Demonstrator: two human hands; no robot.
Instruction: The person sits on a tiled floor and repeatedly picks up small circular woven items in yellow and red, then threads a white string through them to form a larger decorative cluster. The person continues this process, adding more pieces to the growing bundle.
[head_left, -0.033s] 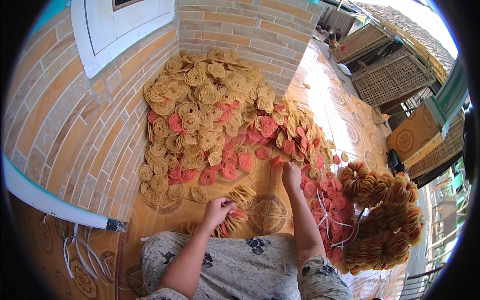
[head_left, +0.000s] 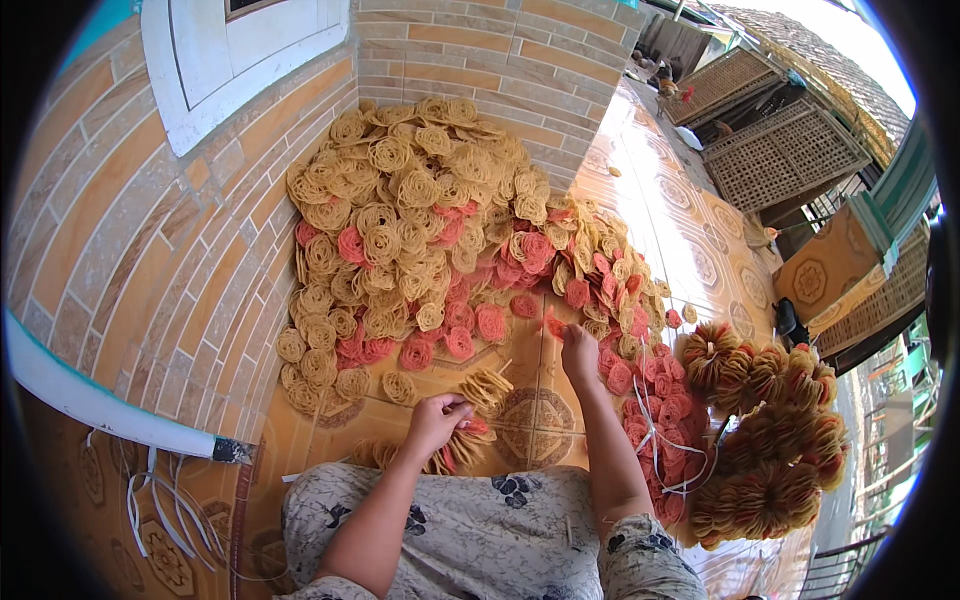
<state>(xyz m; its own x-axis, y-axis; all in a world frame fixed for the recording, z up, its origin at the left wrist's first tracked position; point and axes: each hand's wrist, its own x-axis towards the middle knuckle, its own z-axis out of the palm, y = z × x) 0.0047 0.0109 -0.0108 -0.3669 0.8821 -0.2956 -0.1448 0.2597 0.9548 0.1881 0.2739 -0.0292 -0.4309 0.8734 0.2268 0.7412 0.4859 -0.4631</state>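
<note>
My right hand (head_left: pixel 581 355) is closed in a pinch around one pink lacy round cracker (head_left: pixel 554 326), held above the tiles just in front of the main heap. Closer to my lap, the closed fingers of my left hand (head_left: pixel 434 424) grip the edge of a bunched row of yellow crackers (head_left: pixel 485 392). A pale strip end sticks up past this row. More bunched crackers (head_left: pixel 470 432), yellow with some pink, show below it, partly behind my left hand. A big heap of loose yellow crackers (head_left: pixel 400 210) mixed with pink ones lies against the walls.
Pink crackers (head_left: pixel 665 400) lie to the right of my right arm, with white strips (head_left: pixel 652 432) over them. Beyond are finished-looking bunches of yellow and red crackers (head_left: pixel 770 450). More strips (head_left: pixel 165 505) hang at lower left. Woven bamboo panels (head_left: pixel 785 155) stand far right.
My right hand has shifted very slightly, and the pink cracker in it has tilted so more of its face shows. My left hand stays where it was.
</note>
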